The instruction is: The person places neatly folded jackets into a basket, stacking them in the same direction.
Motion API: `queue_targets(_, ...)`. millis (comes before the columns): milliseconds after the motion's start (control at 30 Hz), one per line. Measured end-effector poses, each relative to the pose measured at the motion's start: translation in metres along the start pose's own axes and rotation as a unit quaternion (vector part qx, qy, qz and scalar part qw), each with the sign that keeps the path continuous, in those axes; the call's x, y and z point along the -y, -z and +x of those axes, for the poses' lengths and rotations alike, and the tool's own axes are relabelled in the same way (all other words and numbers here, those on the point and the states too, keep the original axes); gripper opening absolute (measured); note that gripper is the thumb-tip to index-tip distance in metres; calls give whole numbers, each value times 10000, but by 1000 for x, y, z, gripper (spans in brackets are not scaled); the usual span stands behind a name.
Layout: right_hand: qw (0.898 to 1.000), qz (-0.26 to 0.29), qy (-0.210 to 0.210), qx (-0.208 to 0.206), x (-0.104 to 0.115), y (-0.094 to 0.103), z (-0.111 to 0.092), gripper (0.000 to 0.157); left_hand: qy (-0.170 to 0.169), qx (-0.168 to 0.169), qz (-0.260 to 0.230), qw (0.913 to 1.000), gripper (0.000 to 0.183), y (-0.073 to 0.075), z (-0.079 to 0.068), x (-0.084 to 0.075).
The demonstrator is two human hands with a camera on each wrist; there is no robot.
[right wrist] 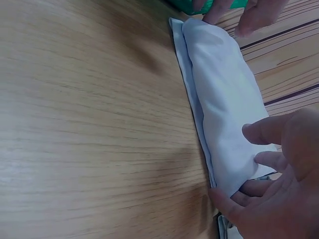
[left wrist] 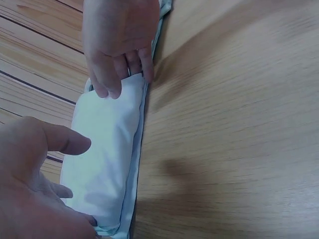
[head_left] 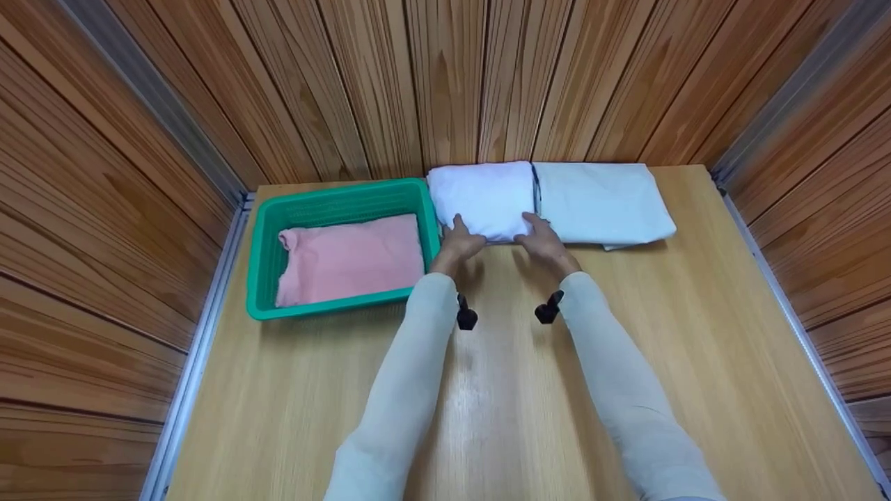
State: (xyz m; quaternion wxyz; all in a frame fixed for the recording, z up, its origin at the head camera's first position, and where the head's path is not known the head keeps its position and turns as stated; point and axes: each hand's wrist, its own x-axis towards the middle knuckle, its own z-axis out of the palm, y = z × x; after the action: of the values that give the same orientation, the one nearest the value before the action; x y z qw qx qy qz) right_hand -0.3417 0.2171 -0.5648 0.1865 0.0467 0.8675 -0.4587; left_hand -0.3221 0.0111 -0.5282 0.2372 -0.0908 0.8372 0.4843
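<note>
A thick white folded cloth point(head_left: 482, 198) lies against the back wall between a green basket and another folded cloth. My left hand point(head_left: 459, 245) is at its left front corner, and my right hand point(head_left: 545, 243) is at its right front corner. In the left wrist view, the left thumb is held over the cloth point(left wrist: 99, 154) while the other fingers reach along its end. The right wrist view shows the right fingertips point(right wrist: 256, 186) at the cloth's edge, with the thumb spread above. Neither hand's fingers close round the cloth.
The green basket point(head_left: 334, 191) stands at left and holds a pink folded cloth point(head_left: 355, 257). To the right lies a wider pale folded cloth point(head_left: 598, 202), side by side with the white one. Wooden panels point(head_left: 445, 83) enclose the table point(head_left: 501, 390) at the back and sides.
</note>
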Motion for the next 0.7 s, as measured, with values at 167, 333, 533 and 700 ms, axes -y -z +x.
queue_targets(167,9998,118,124,100,-5,0,-6,68,41,69,253,9996,90,1,0,2)
queue_targets(333,9993,228,176,239,-11,0,-13,68,98,247,228,9994,93,1,2,4)
queue_targets(533,9991,254,180,290,-15,-2,-16,66,96,231,651,9976,87,-3,4,8)
queue_targets(700,9991,215,197,297,-17,2,-14,64,102,124,412,9990,83,-10,2,7)
